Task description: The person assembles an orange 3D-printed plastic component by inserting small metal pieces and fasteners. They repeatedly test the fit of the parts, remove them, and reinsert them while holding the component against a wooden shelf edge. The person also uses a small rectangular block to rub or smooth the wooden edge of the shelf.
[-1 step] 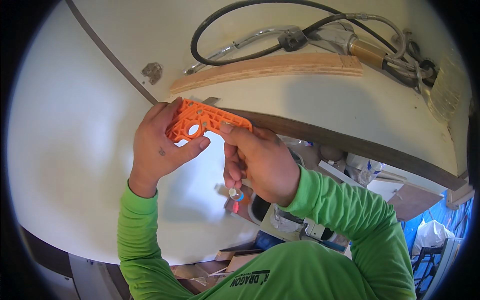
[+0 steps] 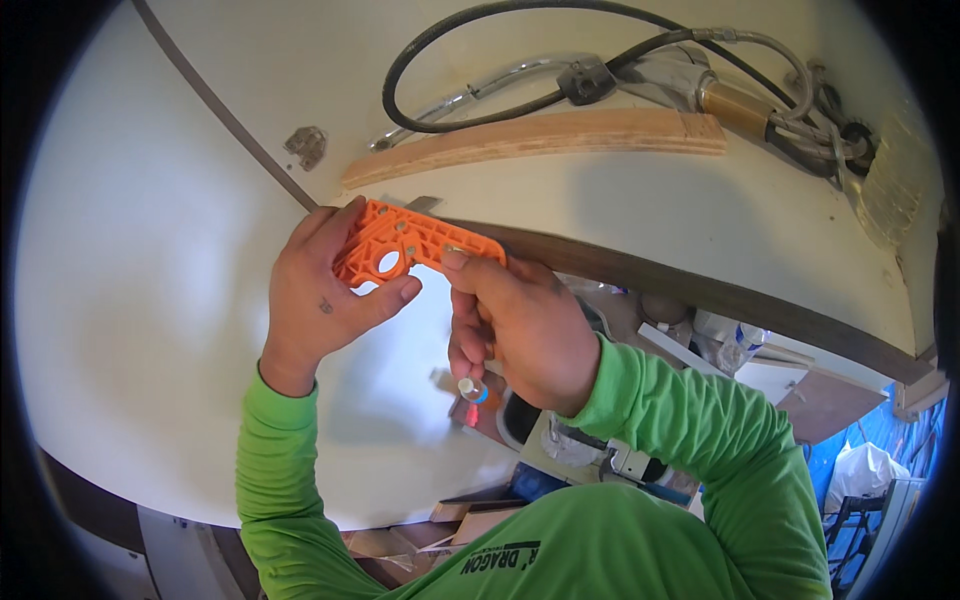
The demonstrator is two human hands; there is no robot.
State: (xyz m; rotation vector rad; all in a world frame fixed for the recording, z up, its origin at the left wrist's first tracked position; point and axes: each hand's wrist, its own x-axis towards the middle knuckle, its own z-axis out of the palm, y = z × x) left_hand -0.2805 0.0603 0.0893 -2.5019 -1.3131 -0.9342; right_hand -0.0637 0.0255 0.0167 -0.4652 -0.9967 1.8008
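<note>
An orange plastic drilling jig [image 2: 425, 232] with a ribbed frame, a large round hole and small metal inserts is held in front of me. My left hand [image 2: 312, 290] is closed on its left end, the thumb below the round hole. My right hand [image 2: 535, 325] pinches its right end, thumb on the near face and the other fingers partly curled beneath. The jig lies beside the dark edge strip [image 2: 630, 268] of a white panel [image 2: 640, 200]. A small grey metal piece [image 2: 424, 204] shows just past the jig's upper edge; its kind is unclear.
A wooden strip [image 2: 540, 140] lies on the white surface beyond my hands. Behind it are a black hose [image 2: 390, 85] and a faucet sprayer with a brass-coloured section [image 2: 735, 105]. A metal hinge fitting [image 2: 306, 147] sits at left. Below are bottles [image 2: 740, 347] and clutter.
</note>
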